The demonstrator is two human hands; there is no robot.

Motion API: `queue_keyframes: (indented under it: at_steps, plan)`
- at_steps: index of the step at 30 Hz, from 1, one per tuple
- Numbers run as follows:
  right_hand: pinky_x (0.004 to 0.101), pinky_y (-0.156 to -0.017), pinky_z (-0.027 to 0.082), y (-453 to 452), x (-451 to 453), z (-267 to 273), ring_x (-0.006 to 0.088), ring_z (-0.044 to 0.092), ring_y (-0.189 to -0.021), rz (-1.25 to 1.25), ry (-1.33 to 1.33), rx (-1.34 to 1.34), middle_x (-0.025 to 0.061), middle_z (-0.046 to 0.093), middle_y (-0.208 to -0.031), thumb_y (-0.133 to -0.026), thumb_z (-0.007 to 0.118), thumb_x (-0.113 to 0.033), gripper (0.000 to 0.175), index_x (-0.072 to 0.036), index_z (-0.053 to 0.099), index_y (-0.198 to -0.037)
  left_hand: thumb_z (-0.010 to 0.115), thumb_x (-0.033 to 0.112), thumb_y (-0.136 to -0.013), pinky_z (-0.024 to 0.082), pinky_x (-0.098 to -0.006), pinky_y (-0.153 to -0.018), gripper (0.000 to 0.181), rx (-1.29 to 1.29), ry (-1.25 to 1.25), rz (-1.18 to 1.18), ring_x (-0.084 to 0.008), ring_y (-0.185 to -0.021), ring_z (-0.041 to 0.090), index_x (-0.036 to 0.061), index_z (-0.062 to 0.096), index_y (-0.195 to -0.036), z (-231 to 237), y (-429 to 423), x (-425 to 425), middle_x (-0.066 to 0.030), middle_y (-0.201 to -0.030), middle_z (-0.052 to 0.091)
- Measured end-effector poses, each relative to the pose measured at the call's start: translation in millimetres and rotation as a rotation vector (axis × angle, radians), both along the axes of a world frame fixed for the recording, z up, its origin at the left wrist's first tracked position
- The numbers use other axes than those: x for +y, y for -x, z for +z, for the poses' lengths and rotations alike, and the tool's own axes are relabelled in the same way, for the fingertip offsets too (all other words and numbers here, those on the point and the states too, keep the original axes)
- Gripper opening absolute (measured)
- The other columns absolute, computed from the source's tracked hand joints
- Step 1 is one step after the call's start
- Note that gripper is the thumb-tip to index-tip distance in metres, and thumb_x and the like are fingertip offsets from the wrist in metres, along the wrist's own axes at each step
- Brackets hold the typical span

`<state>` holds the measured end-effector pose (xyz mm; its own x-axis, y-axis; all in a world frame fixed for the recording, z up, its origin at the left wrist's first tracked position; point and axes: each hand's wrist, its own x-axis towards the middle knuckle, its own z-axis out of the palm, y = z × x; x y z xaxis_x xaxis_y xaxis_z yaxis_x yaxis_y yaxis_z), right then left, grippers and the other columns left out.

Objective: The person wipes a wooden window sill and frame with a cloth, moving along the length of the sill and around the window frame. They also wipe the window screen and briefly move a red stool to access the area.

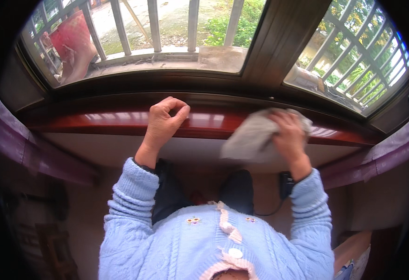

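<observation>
My right hand (pixel 288 134) is on a pale grey cloth (pixel 251 136), blurred, at the right part of a glossy red-brown wooden windowsill (pixel 208 120). Part of the cloth hangs over the sill's front edge. My left hand (pixel 167 113) is at the left-centre of the sill, its fingers curled and the thumb meeting the forefinger in a loop. Nothing shows in it; whether it touches the sill is not clear.
A dark-framed window (pixel 271 45) with metal bars (pixel 193 26) rises behind the sill. Purple curtains hang at the left (pixel 43 157) and right (pixel 376 164). A red thing (pixel 72 38) stands beyond the left pane. A black object with a cable (pixel 286 183) lies below my right wrist.
</observation>
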<state>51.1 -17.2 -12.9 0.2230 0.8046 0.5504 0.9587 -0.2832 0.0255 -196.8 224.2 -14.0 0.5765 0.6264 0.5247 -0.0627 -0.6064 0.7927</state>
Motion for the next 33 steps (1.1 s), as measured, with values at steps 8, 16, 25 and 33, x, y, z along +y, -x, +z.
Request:
queue_keyframes:
  at_steps: [8,16,25,33]
  plan:
    - [0.0422,-0.087,0.047,-66.7,-80.0,8.5,0.0323,0.054,-0.1,-0.569,0.08,0.051,0.0045,0.062,-0.115,-0.079,0.06,-0.017,0.031,-0.01,0.065,-0.109,0.067,0.009,-0.083,0.048,-0.0246,-0.055,0.01,-0.051,-0.005,-0.02,-0.0134,-0.063,0.061,-0.0003,0.068,-0.079,0.9,-5.8,-2.1,-0.0078,-0.074,0.065]
    - [0.0425,-0.074,0.051,60.4,68.5,12.8,0.0302,0.055,-0.095,-0.041,0.056,-0.013,0.009,0.057,-0.092,-0.071,0.07,-0.021,0.022,-0.004,0.065,-0.084,0.069,0.012,-0.082,0.049,-0.0282,-0.061,0.014,-0.07,0.006,-0.032,-0.0173,-0.068,0.063,-0.0014,0.068,-0.081,0.5,-5.4,0.5,-0.0095,-0.077,0.066]
    - [0.0375,-0.076,0.052,138.2,130.9,13.8,0.0275,0.052,-0.099,0.372,0.065,0.041,0.011,0.058,-0.095,-0.073,0.065,-0.018,0.02,-0.002,0.069,-0.084,0.066,0.006,-0.081,0.05,-0.0334,-0.073,0.007,-0.201,-0.407,0.285,-0.025,-0.083,0.061,-0.0001,0.061,-0.081,12.7,-2.5,-25.9,-0.012,-0.086,0.06]
    - [0.0403,-0.093,0.043,129.9,126.8,-12.9,0.0291,0.048,-0.113,0.501,-0.01,0.295,0.0152,0.05,-0.12,-0.081,0.059,-0.028,0.049,-0.009,0.048,-0.125,0.069,0.033,-0.081,0.043,-0.0471,-0.097,0.043,0.132,-0.756,-0.029,-0.04,-0.114,0.052,0.0064,0.059,-0.115,15.6,-14.6,-68.9,-0.0201,-0.121,0.054]
